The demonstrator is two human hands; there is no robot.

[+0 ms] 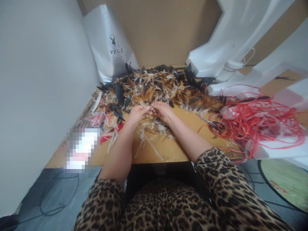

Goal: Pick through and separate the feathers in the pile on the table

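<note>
Both hands meet over the middle of the wooden table, fingertips pinched close together. My left hand (139, 114) is closed on the pale base of a small bunch of brown feathers (146, 95), whose tips fan out away from me. My right hand (163, 111) pinches at the same base, touching the left fingers; a thin strand between them is too small to make out. Behind the hands spreads a large heap of brown and black feathers (161, 77). Loose feather bits and clear plastic strips (154, 148) lie below the wrists.
Red plastic ribbon (262, 122) lies tangled at the right, beside black-handled scissors (216, 124). A silver bag (106, 45) stands at the back left. White foam pieces (211, 48) lean at the back right. A blurred-out bright object (83, 149) sits at the front-left edge.
</note>
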